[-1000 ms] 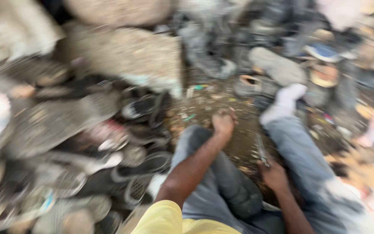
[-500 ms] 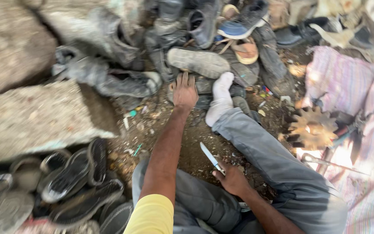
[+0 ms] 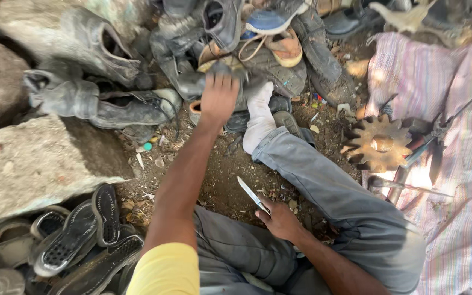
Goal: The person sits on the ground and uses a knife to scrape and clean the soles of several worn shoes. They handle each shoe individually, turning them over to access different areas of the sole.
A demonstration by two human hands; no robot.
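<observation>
Left hand (image 3: 219, 97) stretched out toward twelve o'clock, palm down, fingers curled over a dark worn shoe (image 3: 230, 74) at the near edge of the shoe pile (image 3: 269, 38); whether clamped tight or only resting on it, cannot tell. Right hand (image 3: 279, 219) low near five o'clock, closed around the handle of a small knife (image 3: 252, 194), blade bare and pointing up toward eleven o'clock. White-socked foot (image 3: 259, 117) just right of the left hand, touching the pile, with a grey trouser leg (image 3: 329, 191) running back toward four o'clock. Grey boots (image 3: 102, 106) lying on their sides at ten o'clock, beside a large pale stone slab (image 3: 34, 169) at nine o'clock. Black shoe soles (image 3: 77, 240) heaped at seven o'clock. Rusty toothed wheel (image 3: 379, 143) at three o'clock on the edge of a striped pink cloth (image 3: 465, 164), with pliers-like metal tools (image 3: 432, 136) just beside it. Bare littered dirt (image 3: 219, 180) between the legs, under the knife.
</observation>
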